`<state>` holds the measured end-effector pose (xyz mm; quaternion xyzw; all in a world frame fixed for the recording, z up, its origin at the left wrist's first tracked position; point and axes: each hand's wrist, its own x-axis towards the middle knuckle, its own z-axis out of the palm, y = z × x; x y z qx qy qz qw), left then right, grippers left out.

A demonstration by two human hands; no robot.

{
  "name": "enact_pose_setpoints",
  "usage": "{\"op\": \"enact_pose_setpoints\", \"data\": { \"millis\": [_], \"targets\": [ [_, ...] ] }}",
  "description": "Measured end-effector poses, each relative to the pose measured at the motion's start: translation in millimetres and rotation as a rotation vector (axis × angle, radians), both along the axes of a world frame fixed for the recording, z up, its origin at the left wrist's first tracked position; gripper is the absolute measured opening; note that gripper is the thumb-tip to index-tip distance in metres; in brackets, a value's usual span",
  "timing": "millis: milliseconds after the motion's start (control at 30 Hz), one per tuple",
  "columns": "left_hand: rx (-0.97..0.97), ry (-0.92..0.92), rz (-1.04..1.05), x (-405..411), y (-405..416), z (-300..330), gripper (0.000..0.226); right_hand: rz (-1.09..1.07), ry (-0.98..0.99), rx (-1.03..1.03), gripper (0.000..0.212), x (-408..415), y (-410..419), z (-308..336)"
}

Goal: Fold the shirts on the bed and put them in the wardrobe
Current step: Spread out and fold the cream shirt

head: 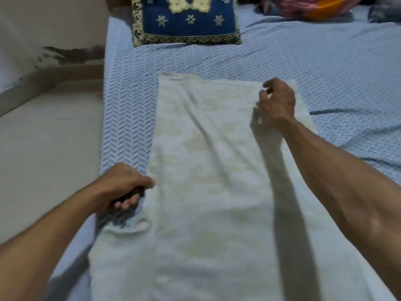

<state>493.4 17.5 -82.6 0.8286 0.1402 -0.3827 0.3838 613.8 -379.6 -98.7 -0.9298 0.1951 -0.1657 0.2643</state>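
Observation:
A pale white shirt with a faint yellowish print lies flat and lengthwise on the bed, folded into a long strip. My left hand pinches the shirt's left edge near the middle, fingers curled under. Over the far right corner, my right hand pinches the fabric between thumb and fingers. A short sleeve sticks out at the near left, below my left hand.
The bed has a light blue herringbone sheet. A dark blue cushion with cream flowers lies at the head. Bright pink and orange clothes are heaped at the far right. The floor and a stained wall lie left of the bed.

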Motion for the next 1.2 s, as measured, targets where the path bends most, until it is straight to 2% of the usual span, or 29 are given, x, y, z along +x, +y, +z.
{"op": "enact_pose_setpoints", "data": {
  "millis": [67, 133, 200, 267, 333, 433, 533, 600, 700, 800, 900, 1067, 1200],
  "targets": [
    [0.083, 0.034, -0.069, 4.2, -4.6, 10.3, 0.049, -0.157, 0.134, -0.046, 0.032, -28.1, -67.2, -4.8],
    [0.385, -0.008, -0.281, 21.4, -8.4, 24.0, 0.051, -0.141, 0.246, 0.038, 0.032, -48.6, -110.2, -16.9],
    [0.778, -0.094, -0.523, 53.0, -35.9, 40.4, 0.057, -0.038, 0.226, 0.173, 0.030, -59.0, -137.9, -31.3],
    [0.939, -0.229, -0.612, 89.3, -84.6, 44.2, 0.061, 0.021, 0.163, 0.216, 0.022, -56.3, -154.7, -42.2],
    [0.892, -0.428, -0.655, 118.6, -150.7, 43.9, 0.056, 0.095, 0.095, 0.180, 0.021, -52.6, -159.9, -50.6],
    [0.613, -0.718, -0.689, 154.7, -261.6, 30.5, 0.036, 0.143, -0.051, 0.165, 0.031, -54.4, -157.8, -57.9],
    [0.289, -0.744, -0.652, 189.3, -354.4, 13.1, 0.036, 0.131, -0.113, 0.218, 0.033, -57.0, -155.0, -60.2],
    [0.204, -0.743, -0.629, 209.2, -397.4, 6.2, 0.046, 0.109, -0.159, 0.257, 0.028, -56.3, -155.9, -63.1],
    [0.220, -0.752, -0.651, 226.1, -436.5, 0.6, 0.059, 0.111, -0.206, 0.272, 0.030, -55.7, -155.9, -69.3],
    [0.287, -0.748, -0.682, 235.9, -452.0, -3.1, 0.036, 0.126, -0.204, 0.242, 0.029, -56.8, -153.6, -71.5],
    [0.219, -0.779, -0.604, 246.0, -460.6, -8.4, 0.021, 0.094, -0.231, 0.286, 0.023, -57.8, -155.2, -70.3],
    [0.170, -0.909, -0.507, 244.2, -465.6, -24.6, 0.027, 0.027, -0.269, 0.327, 0.008, -56.4, -150.3, -68.2],
    [0.115, -0.910, -0.417, 228.4, -455.5, -22.7, 0.053, 0.034, -0.303, 0.272, 0.016, -55.1, -148.0, -72.6]
  ]
}}
